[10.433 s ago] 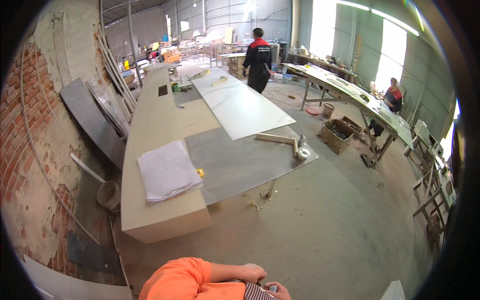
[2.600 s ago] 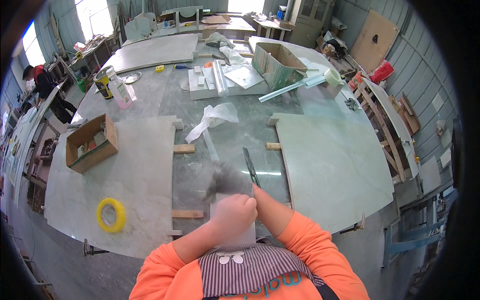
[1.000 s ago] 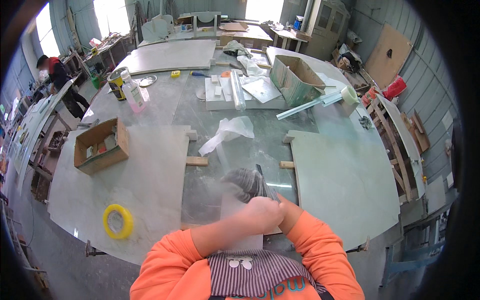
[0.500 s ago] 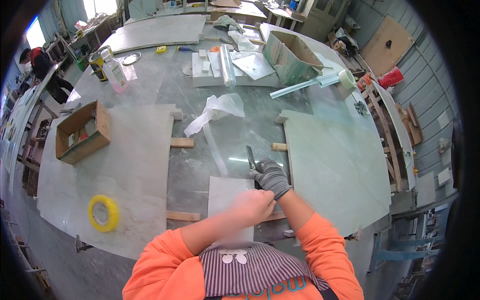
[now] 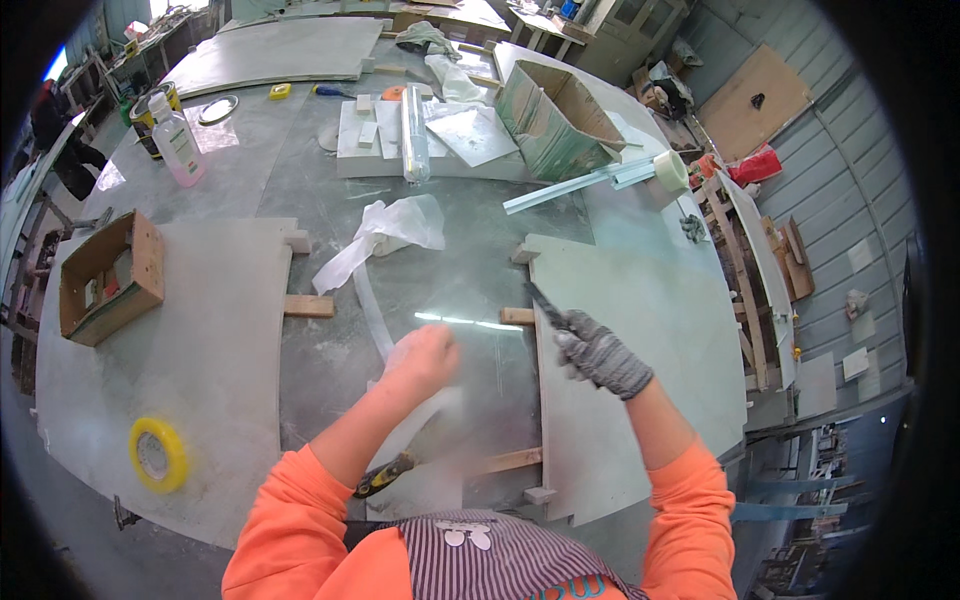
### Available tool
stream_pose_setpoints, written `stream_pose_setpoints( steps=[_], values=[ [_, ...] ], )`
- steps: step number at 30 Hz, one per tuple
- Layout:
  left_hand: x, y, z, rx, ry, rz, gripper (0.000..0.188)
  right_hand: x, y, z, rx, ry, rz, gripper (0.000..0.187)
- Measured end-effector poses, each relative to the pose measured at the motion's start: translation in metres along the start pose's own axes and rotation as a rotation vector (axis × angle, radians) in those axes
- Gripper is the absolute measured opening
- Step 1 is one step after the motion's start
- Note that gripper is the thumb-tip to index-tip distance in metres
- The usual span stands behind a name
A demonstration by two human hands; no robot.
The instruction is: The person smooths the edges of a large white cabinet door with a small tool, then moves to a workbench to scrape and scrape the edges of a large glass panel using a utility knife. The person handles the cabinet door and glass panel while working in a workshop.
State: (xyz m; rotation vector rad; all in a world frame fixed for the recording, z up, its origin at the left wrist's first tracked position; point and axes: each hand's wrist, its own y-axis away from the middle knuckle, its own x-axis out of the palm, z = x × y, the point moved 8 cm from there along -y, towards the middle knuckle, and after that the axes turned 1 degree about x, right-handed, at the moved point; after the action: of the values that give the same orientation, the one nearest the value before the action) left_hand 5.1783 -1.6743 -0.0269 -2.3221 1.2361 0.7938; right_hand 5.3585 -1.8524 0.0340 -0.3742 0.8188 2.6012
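Observation:
My left hand (image 5: 425, 358), bare and curled into a fist, is raised above the grey middle of the table. What its fingers hold, if anything, is hidden. My right hand (image 5: 603, 355) wears a grey knitted glove and grips a slim dark tool (image 5: 544, 302), which points up and left over the edge of the right slab (image 5: 650, 330). Below my left forearm lies a tool with a black and yellow handle (image 5: 386, 474), near a pale tile (image 5: 425, 490). Beyond my left hand, crumpled white plastic film (image 5: 390, 232) trails a strip toward me.
At left, a slab (image 5: 225, 350) carries an open cardboard box (image 5: 140, 260) and a yellow tape roll (image 5: 176, 462). Farther off stand a bottle of pink liquid (image 5: 178, 145), a green-stained box (image 5: 550, 140) and a clear roll (image 5: 414, 135). A person (image 5: 60, 145) is at far left.
My hands have come apart: the left has moved left and forward, the right to the right with the dark tool. The black and yellow handle has come into sight. The whole view has shifted somewhat.

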Motion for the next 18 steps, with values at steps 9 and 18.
stream_pose_setpoints(
  steps=[9, 18],
  values=[
    [0.048, -0.085, 0.028, 0.197, -0.259, -0.117, 0.039, -0.09, -0.055, 0.059, -0.315, 1.064, -0.236, 0.032],
    [0.053, -0.103, 0.029, 0.191, -0.231, -0.103, 0.04, -0.069, -0.149, 0.11, -0.175, 1.629, 0.015, 0.033]
  ],
)
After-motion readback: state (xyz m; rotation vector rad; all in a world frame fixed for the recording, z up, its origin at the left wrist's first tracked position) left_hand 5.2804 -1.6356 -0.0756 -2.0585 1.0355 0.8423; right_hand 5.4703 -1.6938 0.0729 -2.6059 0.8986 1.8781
